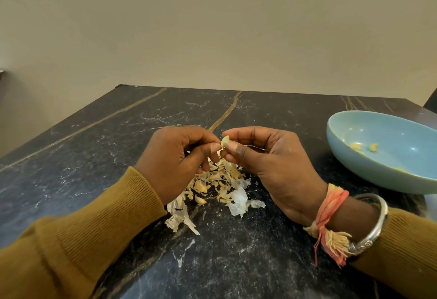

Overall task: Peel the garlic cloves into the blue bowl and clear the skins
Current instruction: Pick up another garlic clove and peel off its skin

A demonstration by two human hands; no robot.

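Observation:
A small pale garlic clove point(225, 142) is held above the table between both hands. My left hand point(179, 164) pinches it from the left with thumb and fingers. My right hand point(269, 164) pinches it from the right, thumb under it. Below the hands lies a heap of white and tan garlic skins point(212, 190) mixed with a few cloves. The blue bowl point(369, 166) stands at the right edge with two peeled cloves point(365, 148) inside.
The black marble table point(94, 147) with gold veins stretches to a beige wall behind. Loose skin flakes point(186, 249) lie nearer to me. A silver bangle and an orange thread sit on my right wrist point(350, 223).

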